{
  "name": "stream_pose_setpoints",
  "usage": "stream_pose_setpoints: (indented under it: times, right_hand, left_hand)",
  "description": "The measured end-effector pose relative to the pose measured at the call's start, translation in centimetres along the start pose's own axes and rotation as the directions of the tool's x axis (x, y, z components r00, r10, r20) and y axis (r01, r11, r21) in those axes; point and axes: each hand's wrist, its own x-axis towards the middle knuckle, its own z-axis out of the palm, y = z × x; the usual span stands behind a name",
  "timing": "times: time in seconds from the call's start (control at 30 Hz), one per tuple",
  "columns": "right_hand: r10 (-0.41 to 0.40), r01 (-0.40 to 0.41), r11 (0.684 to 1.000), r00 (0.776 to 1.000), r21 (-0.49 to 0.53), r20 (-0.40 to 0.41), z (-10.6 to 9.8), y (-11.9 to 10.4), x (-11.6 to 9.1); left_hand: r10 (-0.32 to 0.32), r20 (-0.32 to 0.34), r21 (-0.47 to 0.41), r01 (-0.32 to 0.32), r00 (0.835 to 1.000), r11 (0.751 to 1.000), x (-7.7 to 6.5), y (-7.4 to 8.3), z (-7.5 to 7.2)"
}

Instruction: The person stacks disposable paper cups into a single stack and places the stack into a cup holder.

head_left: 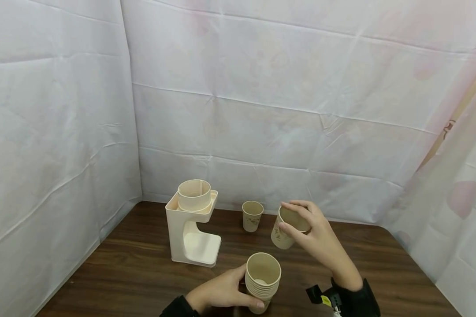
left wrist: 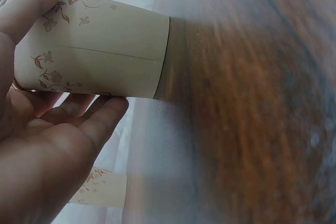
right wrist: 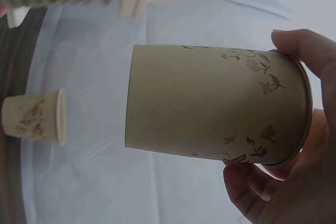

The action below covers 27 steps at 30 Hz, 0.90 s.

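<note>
My left hand point(head_left: 226, 288) curls round a stack of nested beige paper cups point(head_left: 263, 281). In the left wrist view, the lowest paper cup point(left wrist: 105, 51) shows a brown floral print, and its base appears to meet the tabletop. My right hand point(head_left: 313, 233) pinches a single paper cup point(head_left: 280, 233) near its rim, slightly tilted. The right wrist view shows this floral paper cup point(right wrist: 210, 103) held above the table, with thumb and fingers on opposite sides. Another paper cup point(head_left: 251, 222) stands upright behind, to the left of the held one.
A cream-coloured stand point(head_left: 177, 237) with a round open holder point(head_left: 194, 201) on top and a flat lower tray point(head_left: 206, 248) stands left of the cups. Pale curtains point(head_left: 262, 110) enclose the dark wooden table point(head_left: 127, 273) at the back and sides.
</note>
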Motion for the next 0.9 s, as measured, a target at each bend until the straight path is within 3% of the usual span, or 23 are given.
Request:
stream_pose_setpoints:
  times: [0.27, 0.47, 0.77, 0.9]
  right_hand:
    - [-0.098, 0.096, 0.994, 0.994, 0.054, 0.042, -1.3, -4.7, -0.6]
    - [-0.140, 0.138, 0.990, 0.988, 0.031, 0.064, -1.9, -7.4, -1.0]
    - [-0.184, 0.178, 0.982, 0.978, 0.063, 0.099, -1.7, -7.3, -1.4]
    - [-0.264, 0.256, 0.964, 0.956, 0.074, 0.125, -1.0, -5.9, -1.6]
  left_hand:
    - [0.022, 0.010, 0.000, -0.022, 1.000, 1.000, 0.1, 0.0, 0.0]
    - [0.031, 0.020, -0.016, -0.030, 0.999, 0.999, 0.0, 0.3, 0.0]
    - [0.029, 0.027, -0.015, -0.028, 0.999, 0.999, 0.1, 0.3, 0.0]
    - [0.007, 0.022, 0.001, -0.007, 1.000, 1.000, 0.0, 0.3, -0.1]
